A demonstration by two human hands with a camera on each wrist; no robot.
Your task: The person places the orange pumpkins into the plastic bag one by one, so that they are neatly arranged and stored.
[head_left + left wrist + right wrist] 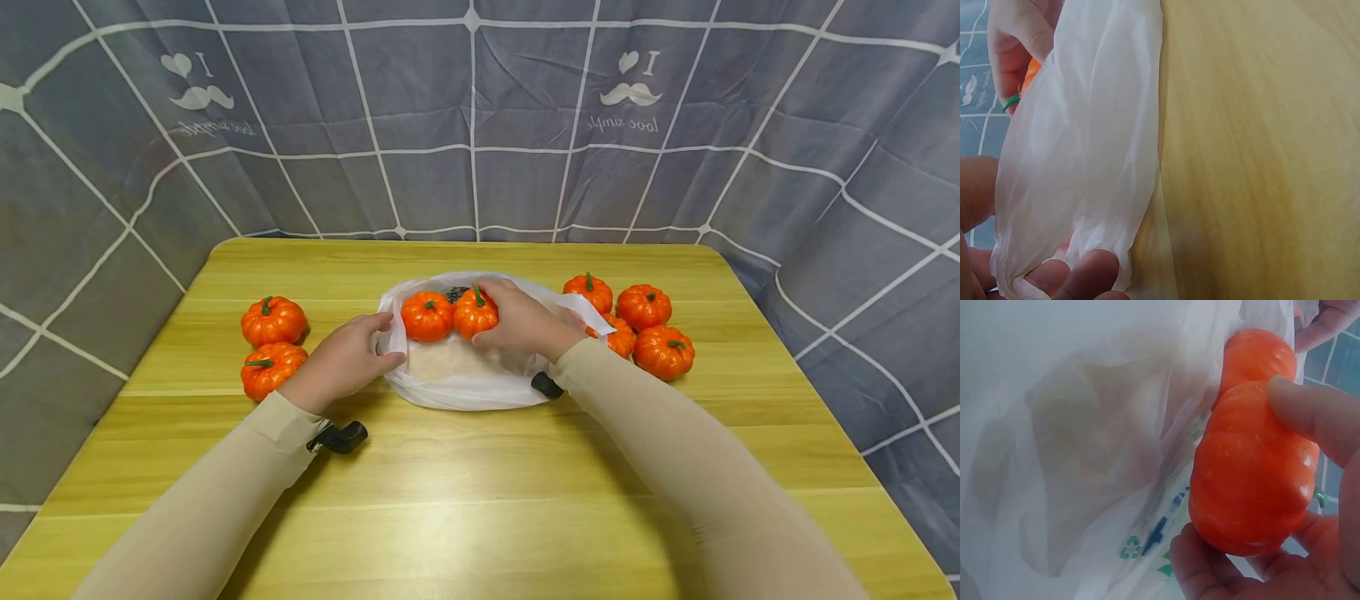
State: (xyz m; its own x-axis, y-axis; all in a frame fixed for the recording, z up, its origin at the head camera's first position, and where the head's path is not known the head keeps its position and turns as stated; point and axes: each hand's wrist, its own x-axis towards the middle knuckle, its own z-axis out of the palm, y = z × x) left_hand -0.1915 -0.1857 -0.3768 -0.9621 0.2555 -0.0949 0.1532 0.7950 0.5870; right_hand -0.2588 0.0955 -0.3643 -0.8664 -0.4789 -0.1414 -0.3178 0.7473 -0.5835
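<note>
A white plastic bag lies with its mouth spread wide on the table. My left hand holds the bag's left rim; in the left wrist view the plastic runs between its fingers. Inside the mouth my right hand grips a small orange pumpkin with a green stem. Thumb and fingers sit on opposite sides of that pumpkin in the right wrist view. A second pumpkin sits beside it in the bag, at the left.
Two pumpkins stand on the left of the wooden table. Several more pumpkins cluster to the right of the bag, one partly covered by the bag's edge. A grey checked curtain surrounds the table's back and sides.
</note>
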